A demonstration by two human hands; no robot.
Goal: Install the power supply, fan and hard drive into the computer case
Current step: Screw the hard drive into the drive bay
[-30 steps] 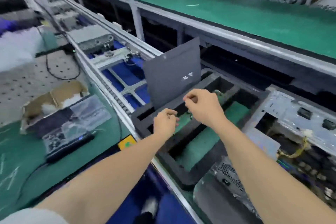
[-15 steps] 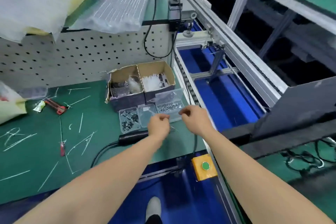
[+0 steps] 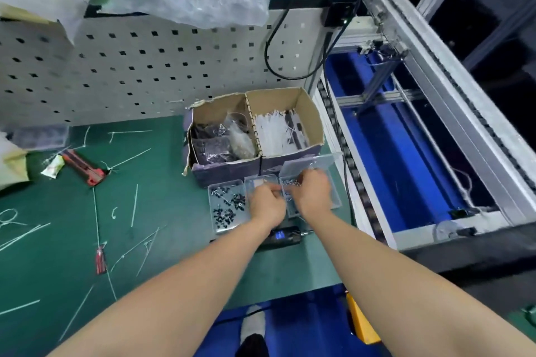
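Note:
A clear plastic screw box [image 3: 220,222] with three compartments lies on the green mat in front of a cardboard box. Black screws [image 3: 229,206] fill its left compartment and silver screws [image 3: 290,182] lie in the right one. My left hand [image 3: 266,204] hovers over the middle compartment with its fingers curled; anything inside it is hidden. My right hand [image 3: 312,195] reaches down into the right compartment, its fingertips blurred among the silver screws. The computer case is out of view.
A two-part cardboard box [image 3: 252,136] holds bagged parts and white cable ties. A black electric screwdriver [image 3: 285,236] lies under my wrists. Red cutters [image 3: 82,168], a small red screwdriver [image 3: 100,261] and cut ties litter the green mat [image 3: 162,211]. The conveyor rail [image 3: 359,191] runs along the right.
My view has swung left from the foam tray and case on the conveyor to the bench. Both hands have moved forward from above the mat onto the screw box.

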